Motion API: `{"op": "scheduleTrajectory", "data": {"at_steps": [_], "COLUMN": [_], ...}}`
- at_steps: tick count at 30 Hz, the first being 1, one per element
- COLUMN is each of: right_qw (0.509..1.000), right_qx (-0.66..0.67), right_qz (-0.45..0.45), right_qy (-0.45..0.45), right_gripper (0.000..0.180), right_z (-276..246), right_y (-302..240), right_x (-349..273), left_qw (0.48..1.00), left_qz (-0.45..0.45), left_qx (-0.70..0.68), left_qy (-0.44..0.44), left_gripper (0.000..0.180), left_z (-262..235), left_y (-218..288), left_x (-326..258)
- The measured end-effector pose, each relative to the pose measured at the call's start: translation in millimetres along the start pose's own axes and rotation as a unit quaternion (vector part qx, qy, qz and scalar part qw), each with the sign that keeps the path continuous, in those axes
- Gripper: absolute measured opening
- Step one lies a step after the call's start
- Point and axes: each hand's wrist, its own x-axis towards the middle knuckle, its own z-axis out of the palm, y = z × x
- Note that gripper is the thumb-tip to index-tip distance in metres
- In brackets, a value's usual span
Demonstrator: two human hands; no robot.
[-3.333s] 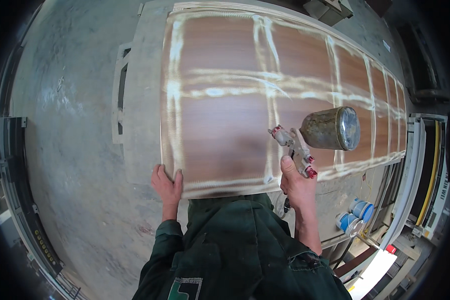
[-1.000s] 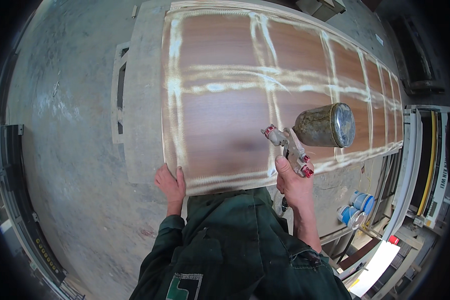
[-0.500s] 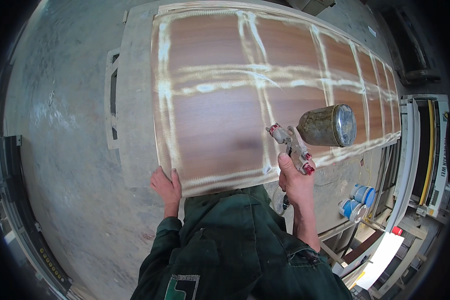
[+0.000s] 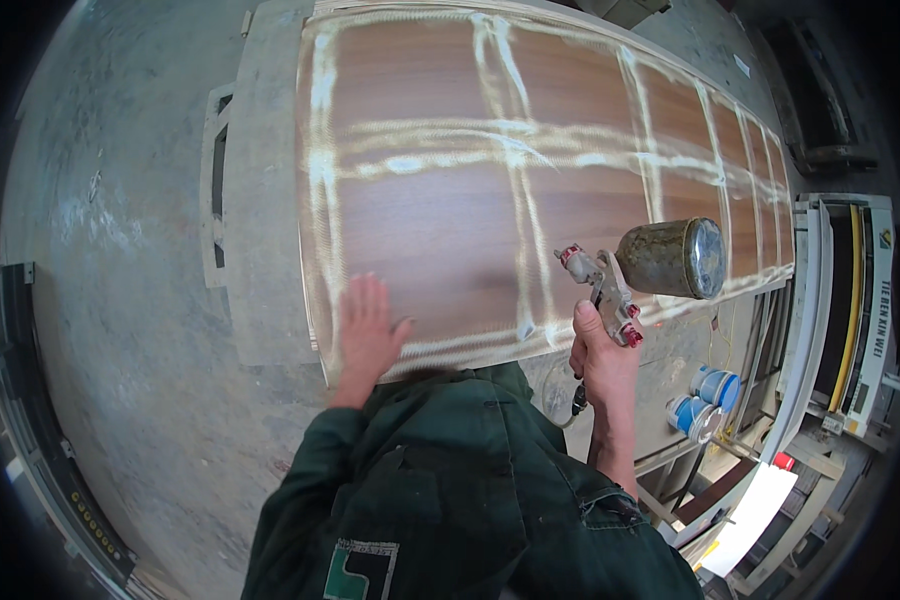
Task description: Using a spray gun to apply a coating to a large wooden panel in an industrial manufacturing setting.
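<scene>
Brown wood-grain veneer covers the long panel [image 4: 530, 170] that lies flat ahead of both hands, its glossy face crossed by pale streaks of reflected light. The left hand [image 4: 368, 335] lies on the near edge of this panel, palm down, fingers spread apart and flat, gripping nothing. The right hand [image 4: 602, 362] is clamped around the handle of a spray gun [image 4: 602, 290], held upright just over the near right part of the panel. The gun's metal body, with small red knobs, rises above the fist, and its dull, stained metal cup [image 4: 670, 258] sits to the right of the gun, tilted on its side. Under the panel, a grey, dusty tabletop [image 4: 260, 200] shows to the left of the left hand and beyond it. Both forearms wear dark green sleeves [image 4: 450, 490]. Below and right of the right hand, well apart from it, stand two blue-and-white containers [image 4: 705, 400] on a lower surface. A grey concrete floor [image 4: 110, 240] spreads far to the left.
</scene>
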Motion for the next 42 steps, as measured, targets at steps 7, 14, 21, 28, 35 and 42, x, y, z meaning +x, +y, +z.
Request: {"op": "scheduleTrajectory", "data": {"at_steps": [7,14,21,28,35,42], "right_qw": [1.000,0.999,0.994,0.975,0.965,0.978], "right_qx": [-0.007,-0.022,-0.036,-0.084,-0.068,-0.082], "right_qz": [-0.006,-0.006,0.017,0.005,-0.023,-0.025], "right_qy": [-0.004,-0.028,-0.103,-0.204,-0.253,-0.192], "right_gripper": [0.029,0.031,0.032,0.065,0.064,0.063], "right_z": [9,16,42,74,86,66], "right_y": [-9,-18,-17,-24,-27,-19], "right_x": [0,1,6,0,-6,1], "left_qw": [0.979,0.974,0.995,0.988,0.988,0.988], "left_qz": [0.201,0.222,-0.014,-0.082,-0.096,-0.099], "left_qx": [0.000,-0.040,-0.037,-0.014,-0.014,-0.010], "left_qy": [-0.014,0.009,0.093,0.129,0.121,0.117], "left_gripper": [0.089,0.081,0.078,0.078,0.076,0.077], "left_z": [16,18,3,15,13,13], "left_y": [74,46,-30,-40,-40,-42], "left_x": [101,89,7,-31,-29,-29]}}
